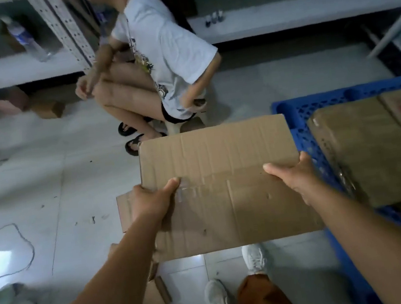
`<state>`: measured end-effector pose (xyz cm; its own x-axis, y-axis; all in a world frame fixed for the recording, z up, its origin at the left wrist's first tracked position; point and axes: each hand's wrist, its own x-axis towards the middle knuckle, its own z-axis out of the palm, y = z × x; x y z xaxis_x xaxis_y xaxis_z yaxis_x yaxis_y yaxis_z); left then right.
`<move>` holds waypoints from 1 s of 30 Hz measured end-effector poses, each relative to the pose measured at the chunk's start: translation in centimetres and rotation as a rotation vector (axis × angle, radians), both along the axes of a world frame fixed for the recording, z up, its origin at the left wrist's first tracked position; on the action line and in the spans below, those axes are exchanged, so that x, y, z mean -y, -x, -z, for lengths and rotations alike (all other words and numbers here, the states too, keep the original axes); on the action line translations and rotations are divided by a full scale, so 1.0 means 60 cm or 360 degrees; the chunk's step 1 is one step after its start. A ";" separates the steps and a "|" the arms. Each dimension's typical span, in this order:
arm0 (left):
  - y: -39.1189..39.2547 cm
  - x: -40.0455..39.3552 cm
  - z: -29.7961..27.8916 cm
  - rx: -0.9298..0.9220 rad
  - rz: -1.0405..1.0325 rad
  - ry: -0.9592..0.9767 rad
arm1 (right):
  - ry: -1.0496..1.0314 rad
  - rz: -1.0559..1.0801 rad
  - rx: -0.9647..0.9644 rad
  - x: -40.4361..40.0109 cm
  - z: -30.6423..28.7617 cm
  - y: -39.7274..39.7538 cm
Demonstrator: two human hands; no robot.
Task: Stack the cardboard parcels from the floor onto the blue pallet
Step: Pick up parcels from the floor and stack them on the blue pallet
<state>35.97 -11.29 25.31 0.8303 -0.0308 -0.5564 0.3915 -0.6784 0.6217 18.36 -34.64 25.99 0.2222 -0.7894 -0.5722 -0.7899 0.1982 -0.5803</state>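
Parcel: the parcel (220, 187) is being carried clear of the floor, level, between both hands and just left of the pallet (291, 111).
Build: plain brown corrugated card, creased on top, with a taped seam running across the lid between the two thumbs; it is looking stiff enough to be holding its shape.
Weight: probably light to moderate, since both arms are holding it out from the body without sagging; this is a guess.
Surface: dry matt card, likely not slippery; the tape strip is the one slick patch.
Left grip: the left hand (149, 200) is clasping the parcel's left edge, thumb on top, fingers hidden below.
Right grip: the right hand (295, 176) is clasping the right edge the same way, thumb on the lid.
Where to hold: opposite side edges, fingers under the base, is seeming the safest, as the lid is already dented.
Loose flap: a piece of card (124, 213) is sticking out just left of the left grip.
Pallet load: a larger box (378, 151) is already lying on the pallet, just right of the right grip.
Beyond: a crouching person (157, 63) is facing away, past the parcel's far edge.
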 end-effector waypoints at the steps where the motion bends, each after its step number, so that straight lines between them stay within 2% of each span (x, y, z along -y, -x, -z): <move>1: 0.007 0.015 -0.002 -0.0007 0.0091 -0.0024 | -0.0002 0.0069 0.0015 0.001 0.002 0.025; 6: 0.054 0.092 0.004 -0.0044 0.0427 0.0012 | 0.0042 0.0382 0.0072 0.005 -0.009 0.145; 15: 0.190 0.252 -0.004 0.0073 0.0916 -0.0091 | 0.0088 0.0813 0.0265 0.032 -0.010 0.356; 23: 0.348 0.410 0.001 0.0085 0.1281 -0.0010 | 0.0043 0.1192 0.0191 0.077 0.008 0.545; 30: 0.514 0.538 0.029 0.0060 0.1560 -0.0058 | 0.0024 0.1406 0.0150 0.122 0.041 0.712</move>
<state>5.12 -43.58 23.59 0.4632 -0.6995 -0.5442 -0.3752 -0.7111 0.5947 -24.38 -41.96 23.52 -0.4258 -0.7024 -0.5704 -0.3010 0.7045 -0.6428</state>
